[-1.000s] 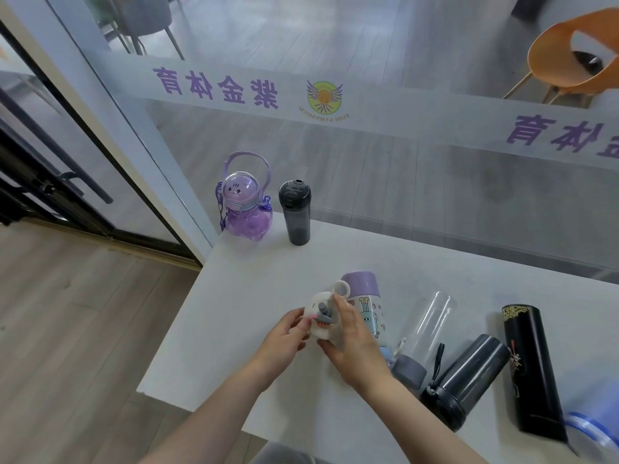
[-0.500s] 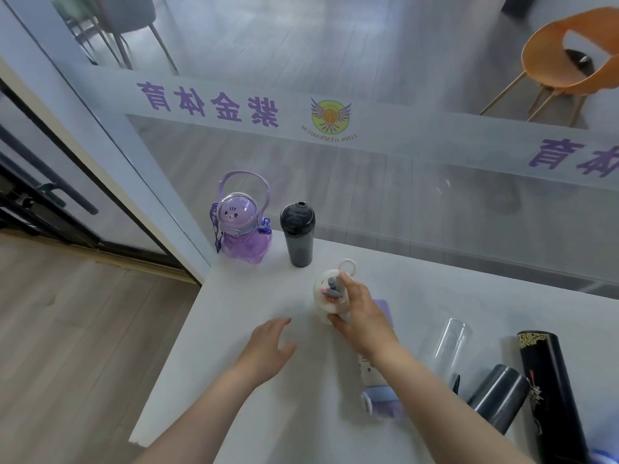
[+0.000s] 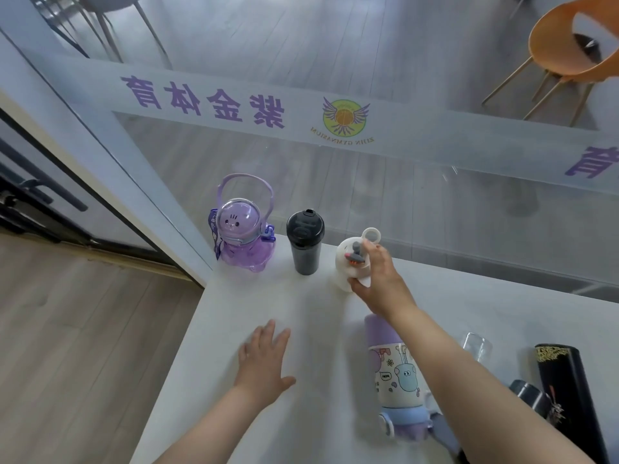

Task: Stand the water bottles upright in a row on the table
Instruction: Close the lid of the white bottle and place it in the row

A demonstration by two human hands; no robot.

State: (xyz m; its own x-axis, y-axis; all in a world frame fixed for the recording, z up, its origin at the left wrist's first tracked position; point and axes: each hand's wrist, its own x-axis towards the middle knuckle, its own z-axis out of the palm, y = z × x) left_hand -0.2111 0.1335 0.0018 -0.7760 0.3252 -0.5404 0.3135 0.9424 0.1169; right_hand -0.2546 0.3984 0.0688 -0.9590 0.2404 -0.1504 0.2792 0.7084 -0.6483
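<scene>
Setting the small white bottle [image 3: 348, 262] into line, that's the play from the head view: the right hand [image 3: 378, 276] has its grip wrapped round the bottle's right side, thumb low at the base and fingers up near the ring loop on top, and the bottle stands upright at the far edge of the bench [image 3: 301, 313], just right of the black tumbler [image 3: 304, 242]. That placement makes sense, since the purple bear bottle [image 3: 243, 239] and the tumbler already stand side by side along the glass wall [image 3: 435, 202], so the white one slots in as third in the row. Whether its base is fully settled on the bench I cannot tell, as the thumb covers that spot. The left hand [image 3: 264, 363] lies flat and relaxed on the bench, holding nothing, likely bracing the reach. As for looks, the white bottle is squat and rounded, with a little grey and orange figure on its front. Waiting nearer the person, lying on its side under the right forearm, is a cartoon-printed bottle [image 3: 395, 373] with a purple end, and at the right edge lie a tall black bottle [image 3: 566, 390] and part of a clear one [image 3: 475, 343].
</scene>
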